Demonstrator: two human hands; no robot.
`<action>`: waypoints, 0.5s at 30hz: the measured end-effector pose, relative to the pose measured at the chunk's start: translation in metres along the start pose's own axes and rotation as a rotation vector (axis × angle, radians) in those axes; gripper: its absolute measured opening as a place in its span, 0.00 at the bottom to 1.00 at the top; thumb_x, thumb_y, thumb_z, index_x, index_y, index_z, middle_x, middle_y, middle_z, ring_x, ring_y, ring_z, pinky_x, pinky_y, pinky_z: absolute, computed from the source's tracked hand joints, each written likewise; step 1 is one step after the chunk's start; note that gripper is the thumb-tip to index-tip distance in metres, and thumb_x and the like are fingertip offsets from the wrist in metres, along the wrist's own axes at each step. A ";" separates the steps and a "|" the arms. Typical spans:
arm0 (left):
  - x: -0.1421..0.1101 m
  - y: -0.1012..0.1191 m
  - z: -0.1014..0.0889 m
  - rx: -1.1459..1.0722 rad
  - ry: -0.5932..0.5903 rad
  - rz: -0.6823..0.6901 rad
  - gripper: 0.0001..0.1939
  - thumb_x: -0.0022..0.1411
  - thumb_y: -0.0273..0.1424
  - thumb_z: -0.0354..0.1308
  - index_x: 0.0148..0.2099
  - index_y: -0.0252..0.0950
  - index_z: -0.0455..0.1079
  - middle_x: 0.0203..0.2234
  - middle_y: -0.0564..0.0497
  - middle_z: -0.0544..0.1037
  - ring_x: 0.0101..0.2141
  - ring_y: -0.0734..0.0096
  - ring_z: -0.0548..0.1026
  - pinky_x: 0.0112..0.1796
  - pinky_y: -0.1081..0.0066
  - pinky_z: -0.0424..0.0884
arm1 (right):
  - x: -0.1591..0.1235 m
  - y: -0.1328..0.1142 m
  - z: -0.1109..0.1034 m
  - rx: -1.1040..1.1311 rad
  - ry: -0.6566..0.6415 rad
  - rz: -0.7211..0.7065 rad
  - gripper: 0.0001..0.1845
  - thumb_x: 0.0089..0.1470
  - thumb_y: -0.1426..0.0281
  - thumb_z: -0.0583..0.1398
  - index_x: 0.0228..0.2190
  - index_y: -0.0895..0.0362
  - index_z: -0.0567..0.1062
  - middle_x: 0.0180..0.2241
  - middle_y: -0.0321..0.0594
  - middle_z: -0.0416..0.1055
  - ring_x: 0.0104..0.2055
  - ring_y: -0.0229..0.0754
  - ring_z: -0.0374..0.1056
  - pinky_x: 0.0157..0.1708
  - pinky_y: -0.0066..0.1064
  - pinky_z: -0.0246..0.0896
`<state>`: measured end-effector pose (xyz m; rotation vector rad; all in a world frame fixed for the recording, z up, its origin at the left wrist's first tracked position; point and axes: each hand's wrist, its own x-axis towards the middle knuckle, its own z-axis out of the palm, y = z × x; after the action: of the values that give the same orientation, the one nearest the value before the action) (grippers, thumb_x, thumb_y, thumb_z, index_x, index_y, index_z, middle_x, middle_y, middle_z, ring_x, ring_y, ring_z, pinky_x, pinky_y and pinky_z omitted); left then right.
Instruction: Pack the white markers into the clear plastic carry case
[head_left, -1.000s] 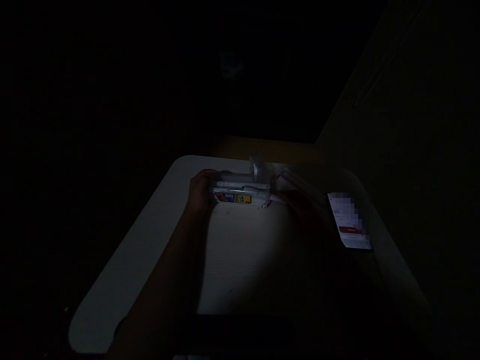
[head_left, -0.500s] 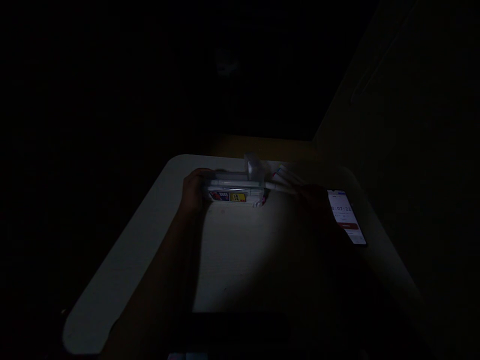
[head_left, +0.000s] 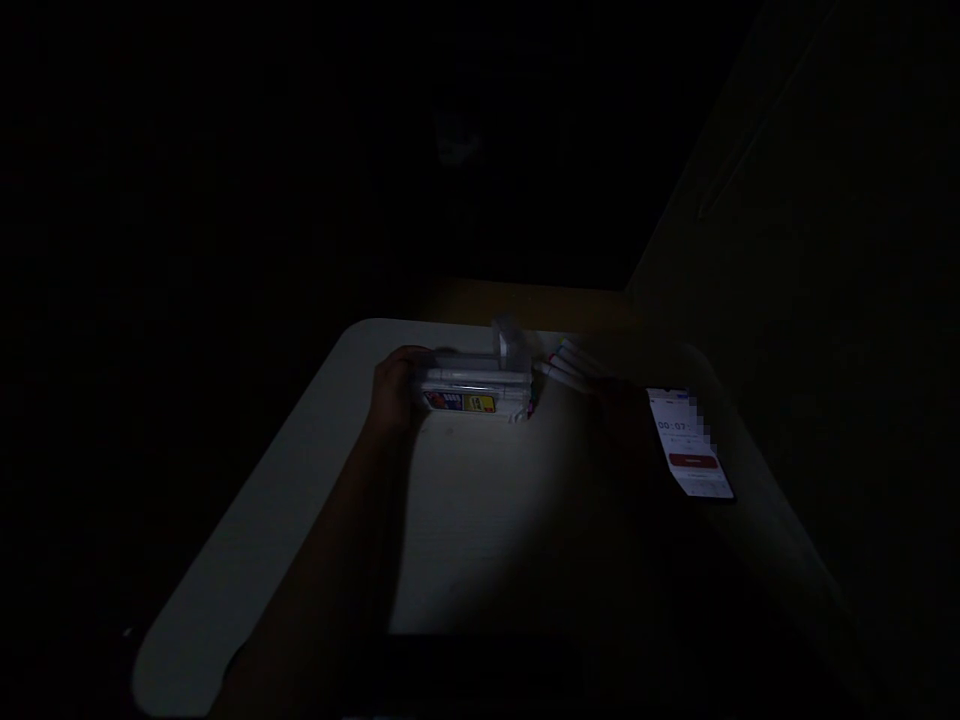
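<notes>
With the left hand, grips the left end of a clear pen case near the far edge of the tabletop. Has the right hand at loose white pens right of the case; too dark to tell whether grasping one. Farther right, a lit phone.

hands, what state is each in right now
Left hand: closed on the clear case's left end.
Right hand: in shadow by a white marker; open or closed cannot be told.
</notes>
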<state>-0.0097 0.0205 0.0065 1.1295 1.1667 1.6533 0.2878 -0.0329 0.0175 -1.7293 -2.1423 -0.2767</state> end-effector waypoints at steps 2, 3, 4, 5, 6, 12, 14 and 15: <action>-0.002 0.002 0.001 -0.031 -0.011 -0.001 0.13 0.45 0.35 0.52 0.31 0.34 0.72 0.24 0.50 0.74 0.26 0.67 0.72 0.26 0.71 0.67 | 0.000 -0.002 -0.001 0.008 -0.002 0.004 0.18 0.60 0.62 0.57 0.49 0.58 0.69 0.50 0.44 0.68 0.48 0.42 0.67 0.47 0.42 0.67; -0.003 0.004 0.002 -0.042 -0.018 -0.003 0.13 0.44 0.35 0.52 0.31 0.34 0.72 0.23 0.51 0.74 0.26 0.67 0.72 0.26 0.71 0.67 | 0.000 -0.004 -0.002 0.011 -0.001 0.007 0.18 0.60 0.62 0.57 0.49 0.57 0.69 0.50 0.44 0.68 0.48 0.42 0.67 0.47 0.42 0.67; -0.004 0.005 0.003 -0.040 -0.019 -0.006 0.12 0.44 0.35 0.52 0.30 0.34 0.71 0.23 0.51 0.74 0.25 0.67 0.72 0.26 0.71 0.67 | -0.001 -0.005 -0.002 0.014 -0.001 0.010 0.18 0.60 0.62 0.57 0.49 0.57 0.69 0.50 0.44 0.68 0.48 0.42 0.67 0.47 0.42 0.67; -0.004 0.007 0.004 -0.041 -0.014 -0.010 0.12 0.44 0.34 0.52 0.30 0.34 0.71 0.23 0.51 0.73 0.25 0.67 0.72 0.26 0.71 0.67 | -0.002 -0.005 -0.003 0.016 0.000 0.013 0.18 0.60 0.62 0.57 0.49 0.57 0.69 0.50 0.44 0.68 0.48 0.42 0.67 0.47 0.42 0.67; -0.005 0.007 0.005 -0.048 -0.011 -0.015 0.12 0.44 0.34 0.52 0.30 0.34 0.71 0.23 0.51 0.74 0.25 0.67 0.72 0.26 0.70 0.67 | -0.002 -0.006 -0.003 0.017 0.002 0.017 0.18 0.60 0.62 0.57 0.49 0.57 0.69 0.50 0.44 0.68 0.48 0.42 0.67 0.47 0.42 0.67; -0.005 0.009 0.005 -0.022 0.008 0.004 0.12 0.43 0.33 0.51 0.29 0.33 0.71 0.22 0.51 0.73 0.23 0.69 0.70 0.24 0.72 0.65 | -0.002 -0.008 0.000 0.023 -0.004 0.042 0.19 0.60 0.62 0.57 0.49 0.58 0.69 0.50 0.44 0.68 0.48 0.42 0.67 0.47 0.42 0.67; -0.005 0.009 0.005 -0.043 0.008 -0.007 0.13 0.43 0.33 0.51 0.30 0.33 0.72 0.23 0.51 0.74 0.23 0.70 0.70 0.24 0.72 0.66 | -0.001 -0.008 0.001 0.029 -0.005 0.043 0.18 0.60 0.62 0.57 0.49 0.58 0.69 0.50 0.44 0.68 0.48 0.42 0.67 0.48 0.42 0.67; -0.005 0.009 0.005 -0.055 0.005 -0.015 0.13 0.43 0.33 0.51 0.30 0.33 0.72 0.23 0.51 0.74 0.23 0.70 0.70 0.24 0.72 0.66 | -0.001 -0.008 0.001 0.033 -0.005 0.042 0.18 0.60 0.62 0.57 0.49 0.57 0.69 0.50 0.44 0.67 0.48 0.42 0.67 0.48 0.42 0.67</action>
<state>-0.0047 0.0151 0.0149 1.0807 1.1227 1.6678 0.2804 -0.0352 0.0166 -1.7560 -2.0990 -0.2249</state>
